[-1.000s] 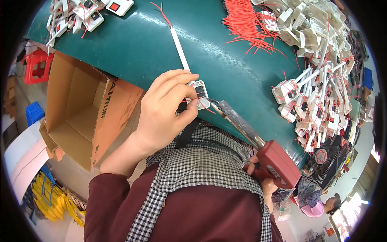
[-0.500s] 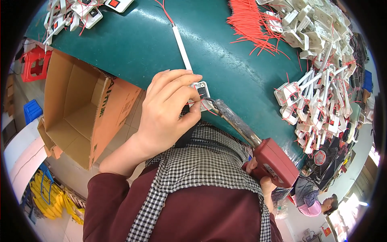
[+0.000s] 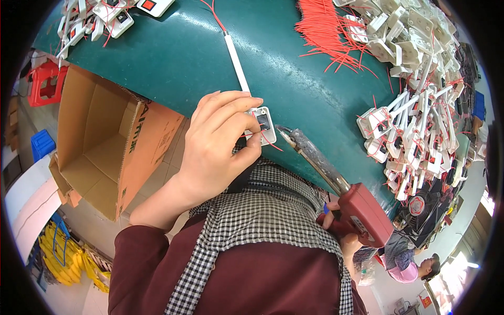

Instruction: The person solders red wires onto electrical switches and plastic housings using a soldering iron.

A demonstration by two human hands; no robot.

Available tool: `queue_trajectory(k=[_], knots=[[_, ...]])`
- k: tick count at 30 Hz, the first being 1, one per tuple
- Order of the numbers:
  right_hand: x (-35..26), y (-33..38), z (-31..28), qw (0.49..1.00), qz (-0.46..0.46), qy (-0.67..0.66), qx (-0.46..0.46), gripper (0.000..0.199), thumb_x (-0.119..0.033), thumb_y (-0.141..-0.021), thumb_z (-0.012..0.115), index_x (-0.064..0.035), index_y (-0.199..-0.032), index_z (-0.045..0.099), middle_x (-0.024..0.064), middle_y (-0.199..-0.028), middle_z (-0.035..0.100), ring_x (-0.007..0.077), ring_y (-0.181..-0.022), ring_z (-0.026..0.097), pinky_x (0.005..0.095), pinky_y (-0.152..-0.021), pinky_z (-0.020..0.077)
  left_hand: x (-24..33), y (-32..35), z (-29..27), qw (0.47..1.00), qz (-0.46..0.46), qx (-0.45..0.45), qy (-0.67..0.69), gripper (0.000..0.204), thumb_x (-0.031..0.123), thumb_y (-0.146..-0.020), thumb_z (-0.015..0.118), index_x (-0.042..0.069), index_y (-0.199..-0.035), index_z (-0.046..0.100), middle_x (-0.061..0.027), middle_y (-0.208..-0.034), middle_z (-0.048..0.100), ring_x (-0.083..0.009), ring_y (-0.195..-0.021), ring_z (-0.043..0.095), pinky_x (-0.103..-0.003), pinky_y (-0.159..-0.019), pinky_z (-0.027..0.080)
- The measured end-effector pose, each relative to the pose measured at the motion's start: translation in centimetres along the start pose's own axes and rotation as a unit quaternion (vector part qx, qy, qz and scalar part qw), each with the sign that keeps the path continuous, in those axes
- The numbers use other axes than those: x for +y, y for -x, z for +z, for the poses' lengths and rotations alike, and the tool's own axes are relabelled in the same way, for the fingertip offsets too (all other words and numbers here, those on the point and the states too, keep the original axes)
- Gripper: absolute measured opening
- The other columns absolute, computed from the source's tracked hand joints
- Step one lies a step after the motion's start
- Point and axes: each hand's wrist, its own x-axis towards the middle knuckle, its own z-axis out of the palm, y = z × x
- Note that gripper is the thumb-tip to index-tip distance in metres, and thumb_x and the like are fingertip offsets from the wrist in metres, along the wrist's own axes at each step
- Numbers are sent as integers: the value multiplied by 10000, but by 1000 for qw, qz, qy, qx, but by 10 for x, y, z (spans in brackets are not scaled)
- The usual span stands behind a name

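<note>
My left hand (image 3: 212,139) is closed, thumb and index finger pinching a thin red wire (image 3: 274,145) over a small white plastic switch housing (image 3: 266,114). A dark switch sits in the housing's opening, and a white tube (image 3: 235,60) runs from it toward the far side, red wires coming out of its end. Part of the housing is hidden under my fingers. My right hand (image 3: 329,216) grips a dark red soldering gun (image 3: 365,215), with most fingers behind its body. Its tip (image 3: 282,129) is just right of the housing, apart from it.
The green tabletop (image 3: 173,58) carries a bundle of red wires (image 3: 323,31), piled white housings (image 3: 415,31) and wired tube assemblies (image 3: 415,131) on the right. More switch pieces (image 3: 113,16) lie far left. An open cardboard box (image 3: 149,142) stands left, below the table edge. Another person (image 3: 407,265) is at lower right.
The soldering gun's tip has drawn back to the right, away from the switch, uncovering more of the housing. My left hand has stayed nearly in place.
</note>
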Motion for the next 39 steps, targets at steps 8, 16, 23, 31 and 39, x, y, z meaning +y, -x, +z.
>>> queue_trajectory(k=[8, 16, 23, 31, 39], knots=[[1, 1, 1, 1000, -26, -3, 18, 973, -635, -592, 713, 90, -1168, 414, 166, -929, 605, 163, -633, 584, 249, -568, 452, 0, -3, -3, 1000, 0, -12, 7, 161, -35, -617, 647, 22, -732, 551, -106, -1021, 623, -287, -1003, 559, -361, -817, 451], [7, 1, -5, 973, -160, 33, 160, 947, -757, -692, 483, 71, -1146, 409, 141, -921, 527, 155, -529, 504, 252, -502, 413, 10, -4, -7, 992, 32, -109, -56, 530, 7, -591, 686, 71, -1099, 549, -101, -1110, 515, -288, -963, 499, -377, -810, 443], [-19, 7, -25, 807, -443, -59, 387, 647, -536, -863, 461, -1, -1217, 382, 101, -1017, 537, 94, -565, 389, 189, -467, 316, 68, -63, 41, 965, 258, 13, 42, 397, 124, -698, 621, 72, -1086, 560, -97, -1038, 521, -253, -933, 515, -371, -799, 447], [-6, 15, -71, 790, -529, -98, 294, 432, -348, -956, 312, -41, -1258, 345, 178, -1227, 433, 263, -919, 538, 341, -726, 498, 70, -121, 51, 944, 315, 12, -101, 482, 235, -747, 602, 119, -1196, 468, -120, -1284, 440, -299, -1177, 423, -442, -910, 383], [-12, 5, -51, 844, -352, -103, 392, 621, -563, -869, 418, 0, -1129, 464, 44, -761, 484, 71, -576, 371, 188, -472, 298, -79, -138, -115, 856, 117, 17, -503, 265, 1, -695, 563, 83, -930, 656, -6, -905, 615, -204, -930, 518, -327, -834, 394]])
